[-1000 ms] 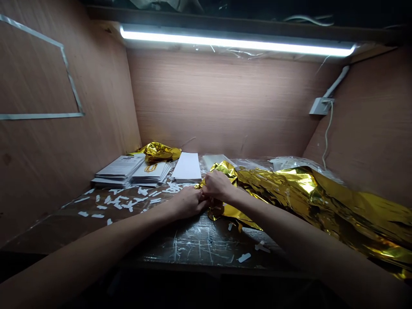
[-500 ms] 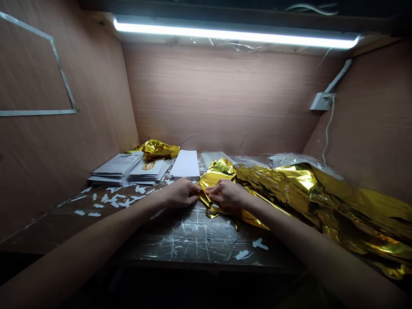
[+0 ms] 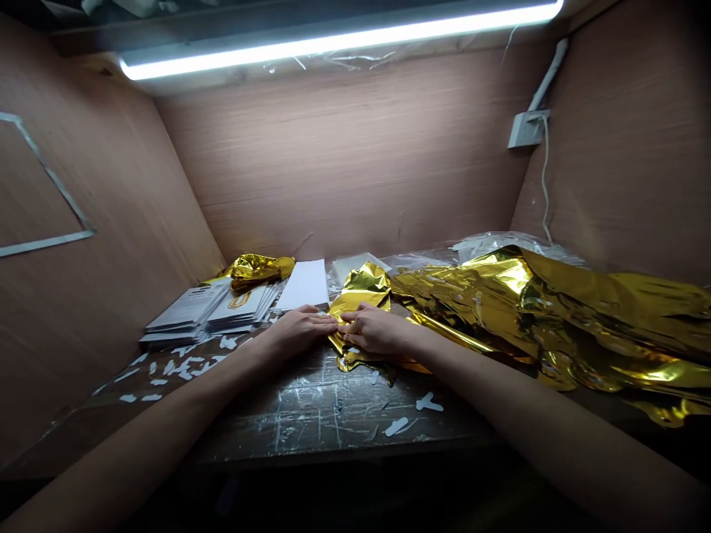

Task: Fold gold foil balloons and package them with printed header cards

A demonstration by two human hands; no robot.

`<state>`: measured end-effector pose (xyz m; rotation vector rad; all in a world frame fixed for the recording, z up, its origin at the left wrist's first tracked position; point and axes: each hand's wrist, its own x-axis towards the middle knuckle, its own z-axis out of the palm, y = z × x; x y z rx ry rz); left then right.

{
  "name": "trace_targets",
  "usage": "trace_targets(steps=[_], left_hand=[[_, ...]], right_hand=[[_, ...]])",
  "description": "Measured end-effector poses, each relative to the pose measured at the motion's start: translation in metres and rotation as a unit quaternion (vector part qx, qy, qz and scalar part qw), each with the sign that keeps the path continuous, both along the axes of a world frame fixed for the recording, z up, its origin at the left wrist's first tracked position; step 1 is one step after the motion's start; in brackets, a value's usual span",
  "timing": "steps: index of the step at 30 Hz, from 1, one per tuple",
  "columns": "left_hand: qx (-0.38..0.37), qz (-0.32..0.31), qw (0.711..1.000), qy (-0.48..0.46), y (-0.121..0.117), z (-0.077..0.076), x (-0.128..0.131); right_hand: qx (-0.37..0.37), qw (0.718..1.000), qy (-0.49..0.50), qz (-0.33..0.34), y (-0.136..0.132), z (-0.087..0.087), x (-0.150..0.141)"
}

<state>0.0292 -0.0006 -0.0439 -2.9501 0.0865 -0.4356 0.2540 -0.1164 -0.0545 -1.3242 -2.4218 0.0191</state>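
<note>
Gold foil [image 3: 364, 287], centre frame: left hand [image 3: 298, 329] had flattened onto it, apparently steadying; right hand [image 3: 378, 329] touched it, grip unclear.

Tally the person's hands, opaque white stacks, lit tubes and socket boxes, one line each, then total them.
Left hand and right hand at the gold foil: 2
Opaque white stacks: 3
Lit tube: 1
Socket box: 1
Total: 7
</note>
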Motion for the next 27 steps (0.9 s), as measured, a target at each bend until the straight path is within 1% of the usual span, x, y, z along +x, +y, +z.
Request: trace_targets(steps=[2,5,8,11,14,16,18,23,27], left_hand=[[-0.005,0.003,1.000,-0.008,0.004,-0.004,0.000],[-0.042,-0.003,0.999,-0.030,0.005,-0.004,-0.001],[-0.075,-0.033,0.996,-0.041,0.001,0.001,-0.002],[-0.087,-0.068,0.993,-0.050,-0.006,0.007,-0.001],[-0.118,-0.085,0.989,-0.034,-0.012,0.010,-0.002],[-0.143,-0.082,0.986,-0.022,-0.015,0.011,-0.002],[-0.155,-0.076,0.984,-0.031,-0.017,0.009,-0.003],[-0.138,-0.039,0.988,-0.064,-0.032,0.007,0.000],[-0.147,-0.002,0.987,-0.067,-0.041,0.005,0.002]], right_hand=[[0.004,1.000,-0.009,-0.013,-0.002,0.000,0.000],[-0.008,0.999,-0.028,-0.045,-0.004,0.002,-0.001],[-0.016,0.997,-0.035,-0.071,-0.006,0.003,-0.001],[-0.020,0.996,-0.031,-0.077,-0.007,0.005,-0.002],[-0.023,0.996,-0.037,-0.080,-0.009,0.006,-0.002],[-0.022,0.995,-0.048,-0.082,-0.010,0.007,-0.003],[-0.022,0.995,-0.057,-0.085,-0.011,0.007,-0.003],[-0.021,0.994,-0.053,-0.089,-0.010,0.006,-0.004],[-0.021,0.997,-0.036,-0.067,-0.008,0.002,-0.003]])
